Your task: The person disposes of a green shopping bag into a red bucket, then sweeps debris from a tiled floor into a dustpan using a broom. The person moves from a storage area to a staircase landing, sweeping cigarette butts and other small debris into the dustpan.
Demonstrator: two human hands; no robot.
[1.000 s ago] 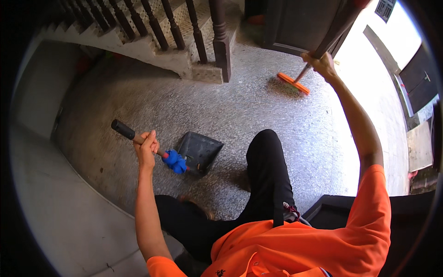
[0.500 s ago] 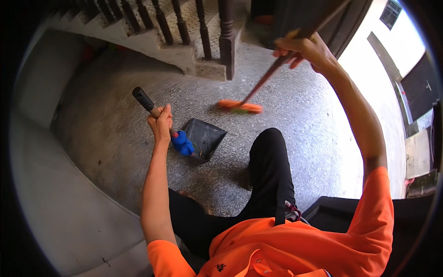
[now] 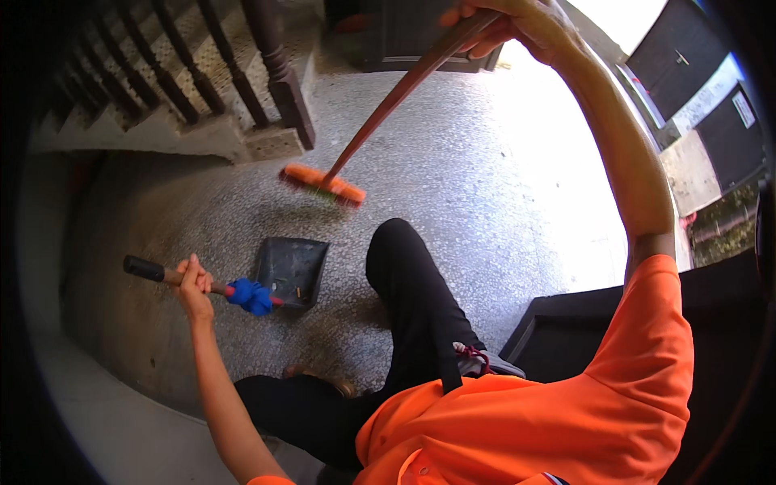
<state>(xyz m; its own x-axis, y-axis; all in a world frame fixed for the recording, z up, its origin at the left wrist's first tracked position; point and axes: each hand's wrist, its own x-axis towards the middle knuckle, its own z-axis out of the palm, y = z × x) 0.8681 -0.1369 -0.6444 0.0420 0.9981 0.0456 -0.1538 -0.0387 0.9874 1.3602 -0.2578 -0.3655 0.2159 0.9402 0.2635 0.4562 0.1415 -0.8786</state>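
Pan (image 3: pixel 293 269) lies on the floor (image 3: pixel 428 174), its handle (image 3: pixel 173 276) clamped in the left hand (image 3: pixel 194 288), presumably to steady it; the right hand (image 3: pixel 533 26) wraps the broom (image 3: pixel 396 100) well above its head (image 3: pixel 323 185), probably for reach, with that head near the pan.

Speckled grey floor (image 3: pixel 453 162), glaring bright right of centre. Upper left: stairs (image 3: pixel 271 144), dark balusters (image 3: pixel 289 97). Pale wall (image 3: pixel 89 396) lower left.
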